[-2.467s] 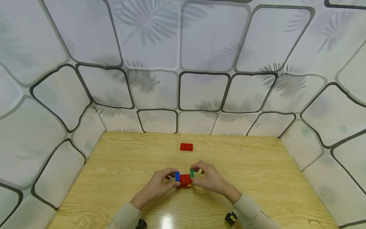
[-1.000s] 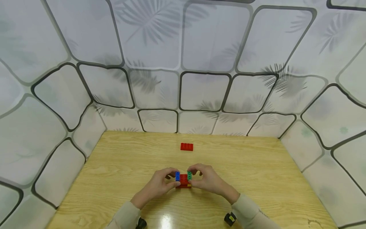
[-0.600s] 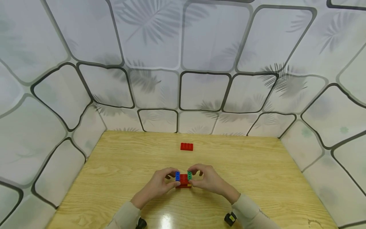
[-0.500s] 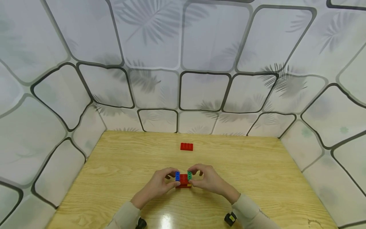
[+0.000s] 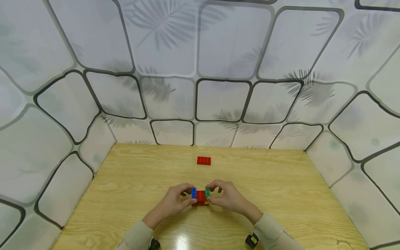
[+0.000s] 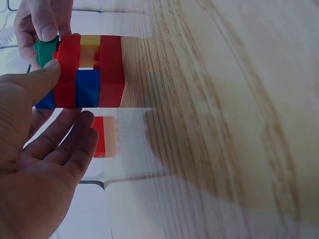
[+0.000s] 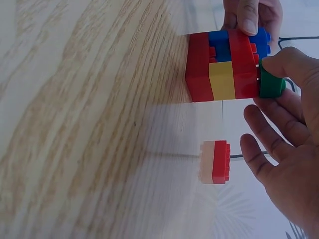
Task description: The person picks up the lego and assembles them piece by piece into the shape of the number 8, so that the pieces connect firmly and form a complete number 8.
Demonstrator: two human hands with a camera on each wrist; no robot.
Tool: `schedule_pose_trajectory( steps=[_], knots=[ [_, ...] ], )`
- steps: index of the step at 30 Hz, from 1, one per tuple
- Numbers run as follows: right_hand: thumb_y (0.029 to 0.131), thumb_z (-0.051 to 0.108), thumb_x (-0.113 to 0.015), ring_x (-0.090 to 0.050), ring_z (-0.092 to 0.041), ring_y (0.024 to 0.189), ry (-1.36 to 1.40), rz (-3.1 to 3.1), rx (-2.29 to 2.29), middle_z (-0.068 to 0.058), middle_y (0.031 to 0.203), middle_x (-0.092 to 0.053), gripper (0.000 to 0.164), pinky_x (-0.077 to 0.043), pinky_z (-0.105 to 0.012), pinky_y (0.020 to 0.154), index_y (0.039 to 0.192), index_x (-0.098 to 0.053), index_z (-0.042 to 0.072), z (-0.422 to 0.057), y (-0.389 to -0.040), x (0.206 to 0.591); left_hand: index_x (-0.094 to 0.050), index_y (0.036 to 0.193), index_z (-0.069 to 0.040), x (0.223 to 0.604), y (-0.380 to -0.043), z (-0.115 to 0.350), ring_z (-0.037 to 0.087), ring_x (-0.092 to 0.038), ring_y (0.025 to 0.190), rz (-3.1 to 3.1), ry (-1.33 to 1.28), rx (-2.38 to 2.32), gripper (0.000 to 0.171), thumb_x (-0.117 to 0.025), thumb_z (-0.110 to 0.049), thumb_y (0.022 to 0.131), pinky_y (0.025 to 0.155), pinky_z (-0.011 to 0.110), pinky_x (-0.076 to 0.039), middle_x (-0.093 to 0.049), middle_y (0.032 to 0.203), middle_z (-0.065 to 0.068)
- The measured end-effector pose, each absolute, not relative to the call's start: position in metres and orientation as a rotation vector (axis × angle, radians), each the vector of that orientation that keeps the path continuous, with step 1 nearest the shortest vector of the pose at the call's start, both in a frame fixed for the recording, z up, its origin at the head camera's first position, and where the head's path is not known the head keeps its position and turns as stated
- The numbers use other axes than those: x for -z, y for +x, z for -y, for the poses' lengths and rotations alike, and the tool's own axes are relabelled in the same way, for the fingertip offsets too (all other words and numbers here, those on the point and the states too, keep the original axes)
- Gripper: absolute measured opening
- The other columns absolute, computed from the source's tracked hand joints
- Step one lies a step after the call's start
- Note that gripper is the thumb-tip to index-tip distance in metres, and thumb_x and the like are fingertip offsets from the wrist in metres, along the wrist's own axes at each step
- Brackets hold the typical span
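Note:
A small stack of toy building bricks stands on the table between the hands. At its bottom is a red brick, with a blue brick and a yellow brick side by side above it. Over these lies another red brick. My left hand pinches a narrow blue brick at the stack's top left end, thumb in front and fingers behind. With thumb and index finger, my right hand pinches a narrow green brick at the top right end, right at the upper red brick's studs.
A separate red brick lies on the wooden table beyond the stack. Patterned curtain rises along the table's back and sides. A small black object with a yellow patch is by the right sleeve.
From 2.5 s ago, my right hand has moved slightly left, bringing the green brick from beyond the stack's right edge to over its right end. My left hand stays in place.

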State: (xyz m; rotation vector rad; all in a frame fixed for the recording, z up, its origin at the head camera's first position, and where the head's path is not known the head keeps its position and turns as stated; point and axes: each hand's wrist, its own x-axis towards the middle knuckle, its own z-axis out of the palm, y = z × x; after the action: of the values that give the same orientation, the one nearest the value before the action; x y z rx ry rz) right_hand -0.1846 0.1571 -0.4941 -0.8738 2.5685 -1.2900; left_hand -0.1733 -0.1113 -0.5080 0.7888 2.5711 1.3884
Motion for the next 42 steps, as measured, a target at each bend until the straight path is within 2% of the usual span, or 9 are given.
schedule_pose_trajectory(
  steps=[13, 22, 30, 37, 42],
  knots=[
    [0.095, 0.023, -0.079, -0.067, -0.021, 0.105, -0.881, -2.567, 1.249, -0.001, 0.121, -0.075, 0.037, -0.053, -0.028, 0.088, 0.127, -0.071, 0.006, -0.1575, -0.1845, 0.4925, -0.067, 0.130, -0.002, 0.5106, -0.1735, 0.1108, 0.029, -0.072, 0.106, -2.593, 0.805, -1.380, 0.039, -0.076, -0.024, 0.099, 0.090, 0.037, -0.061, -0.076, 0.117, 0.008],
    [0.095, 0.019, -0.081, -0.068, -0.019, 0.100, -0.938, -2.636, 1.206, -0.003, 0.118, -0.075, 0.036, -0.054, -0.026, 0.082, 0.126, -0.071, 0.005, -0.1556, -0.1847, 0.4962, -0.067, 0.131, -0.001, 0.5118, -0.1751, 0.1115, 0.030, -0.072, 0.106, -2.591, 0.817, -1.392, 0.041, -0.076, -0.024, 0.099, 0.090, 0.035, -0.061, -0.076, 0.117, 0.009],
    [0.093, 0.020, -0.082, -0.068, -0.019, 0.102, -0.853, -2.617, 1.170, -0.001, 0.119, -0.075, 0.034, -0.056, -0.031, 0.087, 0.125, -0.072, 0.009, -0.1551, -0.1839, 0.4906, -0.067, 0.132, -0.001, 0.5146, -0.1734, 0.1108, 0.028, -0.072, 0.105, -2.585, 0.818, -1.422, 0.041, -0.076, -0.024, 0.099, 0.089, 0.036, -0.061, -0.075, 0.117, 0.009],
    [0.091, 0.020, -0.083, -0.067, -0.015, 0.100, -0.832, -2.598, 1.164, 0.004, 0.115, -0.075, 0.034, -0.053, -0.025, 0.085, 0.123, -0.072, 0.012, -0.1548, -0.1874, 0.4909, -0.067, 0.131, -0.001, 0.5130, -0.1724, 0.1103, 0.029, -0.071, 0.105, -2.582, 0.809, -1.423, 0.040, -0.076, -0.023, 0.099, 0.090, 0.041, -0.062, -0.075, 0.116, 0.009],
    [0.090, 0.020, -0.083, -0.067, -0.016, 0.100, -0.835, -2.579, 1.168, 0.004, 0.115, -0.075, 0.038, -0.052, -0.026, 0.084, 0.124, -0.070, 0.009, -0.1545, -0.1897, 0.4916, -0.067, 0.131, -0.002, 0.5139, -0.1734, 0.1100, 0.028, -0.071, 0.105, -2.579, 0.806, -1.422, 0.039, -0.076, -0.022, 0.099, 0.090, 0.041, -0.062, -0.075, 0.117, 0.008]
  ],
)
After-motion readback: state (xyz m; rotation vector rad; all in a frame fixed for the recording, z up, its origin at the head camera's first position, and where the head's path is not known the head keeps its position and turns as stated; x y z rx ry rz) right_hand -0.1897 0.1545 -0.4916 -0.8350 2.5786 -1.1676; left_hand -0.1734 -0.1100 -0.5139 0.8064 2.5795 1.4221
